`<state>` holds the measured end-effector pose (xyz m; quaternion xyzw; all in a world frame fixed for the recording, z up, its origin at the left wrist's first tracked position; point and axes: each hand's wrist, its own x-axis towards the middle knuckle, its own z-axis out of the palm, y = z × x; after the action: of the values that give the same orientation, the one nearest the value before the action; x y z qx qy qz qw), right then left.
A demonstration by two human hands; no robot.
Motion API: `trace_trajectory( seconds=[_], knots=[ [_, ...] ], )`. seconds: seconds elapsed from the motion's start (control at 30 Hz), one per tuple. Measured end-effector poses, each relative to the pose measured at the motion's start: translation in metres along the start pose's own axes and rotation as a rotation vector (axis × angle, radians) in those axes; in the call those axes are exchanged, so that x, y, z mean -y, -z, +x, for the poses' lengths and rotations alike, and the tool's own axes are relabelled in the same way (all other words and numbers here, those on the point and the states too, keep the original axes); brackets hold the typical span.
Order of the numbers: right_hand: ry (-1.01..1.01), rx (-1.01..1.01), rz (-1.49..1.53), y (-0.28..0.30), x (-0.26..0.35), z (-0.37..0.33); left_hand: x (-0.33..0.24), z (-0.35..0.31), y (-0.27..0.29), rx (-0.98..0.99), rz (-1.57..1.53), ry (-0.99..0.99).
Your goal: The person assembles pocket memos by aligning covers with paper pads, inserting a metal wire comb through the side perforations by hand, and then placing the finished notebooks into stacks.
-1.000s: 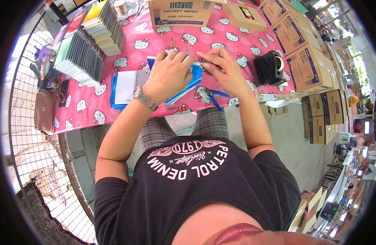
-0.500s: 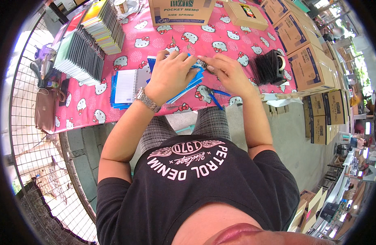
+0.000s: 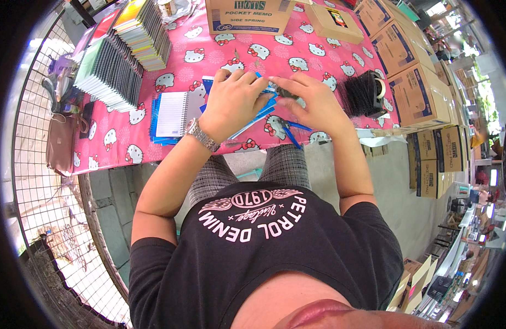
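Under my left hand [image 3: 236, 101] lies a fanned stack of blue-covered notepads [image 3: 254, 118]; its fingers curl over the top and hold it at the table's near side. My right hand [image 3: 313, 104] is at the stack's right edge, index finger stretched toward it and thumb lower. Between them is something dark and blurred that I cannot make out. Blue-handled pliers [image 3: 290, 131] rest below my right hand, near the table edge. Left of my left hand, a spiral notepad [image 3: 172, 114] lies open on lined white pages, with blue covers beneath it.
Tall stacks of spiral notebooks [image 3: 111, 74] stand at the left. Black wire coils [image 3: 358, 96] sit beside a tape roll [image 3: 380, 88] at the right. A carton [image 3: 247, 16] and a flat brown box [image 3: 334, 24] are at the back. More cartons [image 3: 420, 96] are piled beyond the table's right side.
My right hand has shifted slightly right, and its fingers have spread a little apart at the stack's edge. My left hand stays on the stack.
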<state>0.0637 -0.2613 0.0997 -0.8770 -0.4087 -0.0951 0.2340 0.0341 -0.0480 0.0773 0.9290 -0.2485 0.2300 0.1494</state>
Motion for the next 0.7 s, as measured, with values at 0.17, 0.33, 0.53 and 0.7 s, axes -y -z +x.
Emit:
trace_trajectory(
  seconds=[0.17,0.33,0.53,0.7],
  knots=[
    [-0.094,-0.189,0.246,-0.02,0.002,-0.005,0.0,0.003,-0.001,0.005,-0.008,-0.005],
    [-0.134,-0.35,0.221,-0.024,-0.001,-0.005,0.0,0.004,0.0,0.007,-0.01,0.005],
    [-0.048,-0.134,0.26,-0.015,-0.005,-0.006,0.001,0.004,0.002,0.033,-0.048,0.043],
    [-0.265,-0.088,0.538,-0.015,0.0,-0.009,-0.011,0.005,0.0,0.006,-0.042,0.024]
  ],
)
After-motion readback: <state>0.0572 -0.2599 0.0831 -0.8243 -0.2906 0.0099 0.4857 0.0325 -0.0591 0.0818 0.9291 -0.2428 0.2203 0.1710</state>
